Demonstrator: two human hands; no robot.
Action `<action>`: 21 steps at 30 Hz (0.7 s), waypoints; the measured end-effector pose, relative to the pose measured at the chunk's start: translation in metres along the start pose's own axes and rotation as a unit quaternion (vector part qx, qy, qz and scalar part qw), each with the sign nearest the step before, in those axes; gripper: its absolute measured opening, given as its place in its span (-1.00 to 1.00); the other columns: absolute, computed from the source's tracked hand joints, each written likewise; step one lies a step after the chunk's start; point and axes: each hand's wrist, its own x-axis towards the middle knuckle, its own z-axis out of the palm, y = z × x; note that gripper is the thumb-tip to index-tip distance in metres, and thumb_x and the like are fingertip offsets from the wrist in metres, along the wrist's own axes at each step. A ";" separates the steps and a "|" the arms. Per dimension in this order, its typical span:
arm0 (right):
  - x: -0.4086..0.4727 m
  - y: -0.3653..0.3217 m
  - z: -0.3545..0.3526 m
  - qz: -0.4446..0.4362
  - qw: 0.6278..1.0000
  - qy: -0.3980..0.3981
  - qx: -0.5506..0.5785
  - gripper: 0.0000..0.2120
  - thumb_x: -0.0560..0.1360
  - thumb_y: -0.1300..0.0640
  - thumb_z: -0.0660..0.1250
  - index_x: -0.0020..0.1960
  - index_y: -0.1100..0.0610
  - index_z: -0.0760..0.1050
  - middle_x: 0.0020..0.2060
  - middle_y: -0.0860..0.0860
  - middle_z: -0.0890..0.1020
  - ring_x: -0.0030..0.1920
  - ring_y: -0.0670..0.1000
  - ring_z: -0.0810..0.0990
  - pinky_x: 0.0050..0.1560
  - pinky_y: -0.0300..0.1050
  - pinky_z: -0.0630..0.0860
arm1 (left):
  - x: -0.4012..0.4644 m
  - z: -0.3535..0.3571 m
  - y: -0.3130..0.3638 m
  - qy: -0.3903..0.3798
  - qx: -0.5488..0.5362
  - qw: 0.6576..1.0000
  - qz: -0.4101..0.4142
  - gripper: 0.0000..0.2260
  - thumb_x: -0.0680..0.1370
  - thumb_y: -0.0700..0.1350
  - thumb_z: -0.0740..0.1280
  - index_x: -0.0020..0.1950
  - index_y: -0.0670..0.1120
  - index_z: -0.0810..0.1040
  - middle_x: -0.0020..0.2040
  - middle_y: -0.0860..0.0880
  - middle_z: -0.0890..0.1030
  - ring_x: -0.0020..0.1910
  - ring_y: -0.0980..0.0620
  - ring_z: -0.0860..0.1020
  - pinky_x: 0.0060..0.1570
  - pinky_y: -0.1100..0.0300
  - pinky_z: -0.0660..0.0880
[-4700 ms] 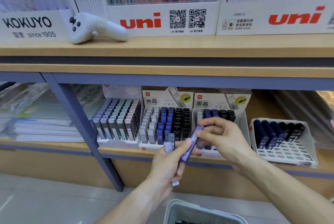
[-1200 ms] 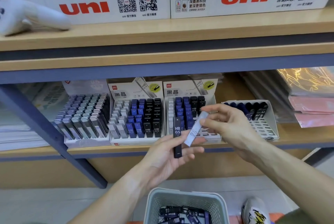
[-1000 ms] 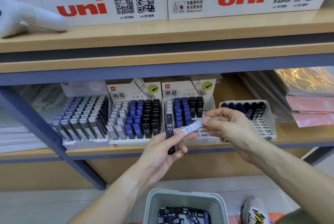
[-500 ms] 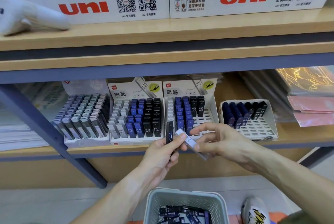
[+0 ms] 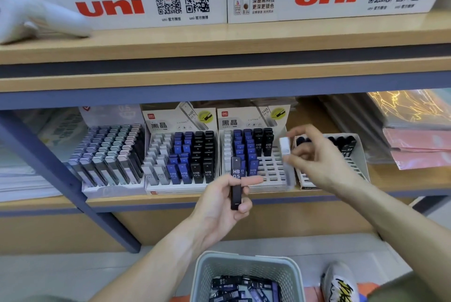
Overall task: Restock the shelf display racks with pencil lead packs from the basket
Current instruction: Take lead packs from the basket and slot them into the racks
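Note:
My left hand [image 5: 220, 200] holds a black HB 0.5 lead pack [image 5: 236, 183] upright below the racks. My right hand [image 5: 314, 162] pinches a white lead pack [image 5: 285, 149], blurred, in front of the gap between the third rack [image 5: 271, 177] and the fourth rack [image 5: 358, 155]. The third rack holds white, blue and black packs with several bare slots at its front right. The second rack [image 5: 180, 187] is nearly full. A grey basket [image 5: 246, 265] with several dark lead packs stands at the bottom.
A leftmost rack [image 5: 107, 187] holds grey and lilac packs. White uni boxes [image 5: 151, 6] and a white handheld device [image 5: 36, 21] sit on the upper shelf. Pink and clear plastic packets [image 5: 419, 148] lie at the right. A blue shelf post [image 5: 56, 175] slants at left.
My right hand took the white pack from my left hand and lifted it up and right toward the racks. My left hand keeps the black pack, now upright.

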 end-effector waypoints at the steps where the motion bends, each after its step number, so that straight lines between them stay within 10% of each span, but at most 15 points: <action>1: 0.004 0.007 -0.002 -0.017 0.999 0.033 -0.036 -0.65 0.53 0.19 0.45 0.16 -0.12 0.41 -0.27 0.03 0.68 -0.33 -0.05 0.55 -0.26 -0.19 0.46 | 0.000 0.002 0.000 0.003 -0.006 1.000 0.002 -0.58 0.59 -0.16 0.16 0.32 -0.37 0.56 -0.22 -0.02 0.53 -0.41 0.03 0.33 -0.37 0.15 0.16; 12: 0.035 0.022 0.004 -0.098 0.977 0.137 -0.128 -0.81 0.52 0.16 0.45 0.05 0.02 0.47 -0.21 -0.08 0.65 -0.18 -0.08 0.62 -0.12 -0.06 0.57 | 0.004 0.011 0.000 0.030 0.041 0.999 0.013 -0.77 0.67 -0.23 0.28 0.28 -0.24 0.61 0.03 -0.19 0.68 -0.17 -0.10 0.66 -0.27 0.16 0.51; 21: 0.066 0.034 0.006 -0.090 0.971 0.139 -0.175 -0.82 0.50 0.18 0.49 -0.09 -0.02 0.51 -0.23 -0.12 0.64 -0.22 -0.13 0.61 -0.30 -0.51 0.35 | 0.006 0.011 -0.001 0.084 0.077 0.991 0.070 -0.70 0.53 -0.24 0.48 0.25 -0.22 0.56 0.03 -0.17 0.74 0.01 -0.20 0.72 -0.12 0.16 0.68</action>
